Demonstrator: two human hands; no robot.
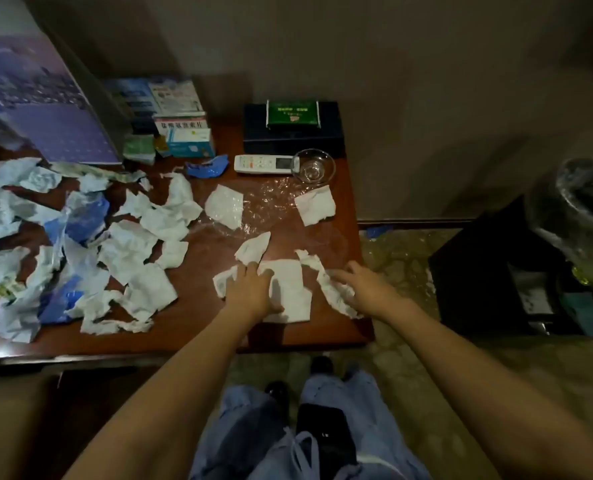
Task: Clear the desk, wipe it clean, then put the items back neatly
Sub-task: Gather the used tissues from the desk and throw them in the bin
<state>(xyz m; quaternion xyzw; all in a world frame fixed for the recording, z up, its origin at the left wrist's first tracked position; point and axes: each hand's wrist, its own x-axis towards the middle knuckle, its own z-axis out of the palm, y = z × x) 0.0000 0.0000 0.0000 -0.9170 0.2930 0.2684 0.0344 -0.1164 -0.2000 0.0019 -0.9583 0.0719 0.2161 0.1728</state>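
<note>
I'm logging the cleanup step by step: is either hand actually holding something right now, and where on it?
Left hand presses flat on a tissue; right hand rests on a crumpled tissue. No clear grip.

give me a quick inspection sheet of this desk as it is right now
surface: brown wooden desk, mostly littered, bare strip along the near edge
job's things: white remote, glass bowl, green packet on a dark box, medicine boxes, purple booklet
clutter: crumpled tissues heaped at left, blue plastic scraps, clear plastic film
hands: left hand rests flat on a tissue sheet; right hand lies on a torn strip
cables: nothing seen
surroundings: plain wall, patterned floor, bag-lined bin at right
</note>
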